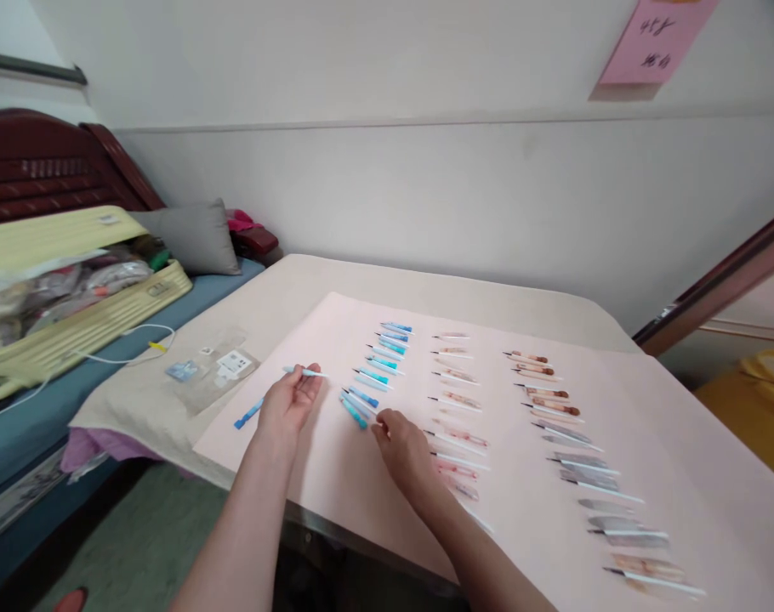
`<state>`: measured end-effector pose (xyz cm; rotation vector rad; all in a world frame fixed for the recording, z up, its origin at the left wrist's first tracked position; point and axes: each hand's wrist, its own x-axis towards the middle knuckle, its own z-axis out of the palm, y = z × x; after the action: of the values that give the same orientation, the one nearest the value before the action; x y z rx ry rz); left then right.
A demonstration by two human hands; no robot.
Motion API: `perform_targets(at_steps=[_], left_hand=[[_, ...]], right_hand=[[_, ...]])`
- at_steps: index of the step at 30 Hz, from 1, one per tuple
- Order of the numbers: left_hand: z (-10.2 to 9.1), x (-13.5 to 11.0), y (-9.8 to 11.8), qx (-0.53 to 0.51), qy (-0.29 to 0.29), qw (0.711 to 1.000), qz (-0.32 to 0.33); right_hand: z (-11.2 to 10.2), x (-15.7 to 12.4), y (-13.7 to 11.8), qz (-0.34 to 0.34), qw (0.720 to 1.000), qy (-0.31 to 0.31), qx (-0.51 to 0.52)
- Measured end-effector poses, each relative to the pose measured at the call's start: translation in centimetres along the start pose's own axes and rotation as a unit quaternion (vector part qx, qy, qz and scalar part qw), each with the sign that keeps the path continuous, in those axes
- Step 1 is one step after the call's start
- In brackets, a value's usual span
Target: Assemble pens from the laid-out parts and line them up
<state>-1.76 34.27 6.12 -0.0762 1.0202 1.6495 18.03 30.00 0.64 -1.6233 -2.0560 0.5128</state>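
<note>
Pinching a light-blue pen piece (311,372) in left hand (293,398), thumb and fingers closed lightly on it; pale pointed end sticks out toward the right-hand side, so its long axis runs crosswise. Opposite it, right hand (400,442): fingers bunched, tips at the near end of a white refill (360,405). Can't tell whether they actually grip it or just touch.

Key relation: refill lies between the hands, just ahead-left of the right fingertips, long axis slanting from those tips away toward ahead-left, dark point at the far end. Right hand is clearly nearer; left is well apart from it. Dark-blue barrel (365,397) sits just beyond the refill, turquoise barrel (355,414) on the near side, both roughly parallel to it.

Also: loose blue barrel (249,413) left of left hand, slanted; blue pens (384,363) ahead of right hand; pinkish pens (462,399) to its right.
</note>
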Motion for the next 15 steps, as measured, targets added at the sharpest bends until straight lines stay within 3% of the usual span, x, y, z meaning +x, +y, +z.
perform_targets(at_steps=[6,15], left_hand=[[0.0,0.3,0.0,-0.021,0.004,1.0,-0.017],[-0.2,0.8,0.1,-0.028,0.009,0.999,-0.037]], right_hand=[[2.8,-0.1,-1.4,-0.025,0.99,-0.051,-0.126],[4.1,0.7,-1.9,-0.034,0.979,-0.076,-0.189]])
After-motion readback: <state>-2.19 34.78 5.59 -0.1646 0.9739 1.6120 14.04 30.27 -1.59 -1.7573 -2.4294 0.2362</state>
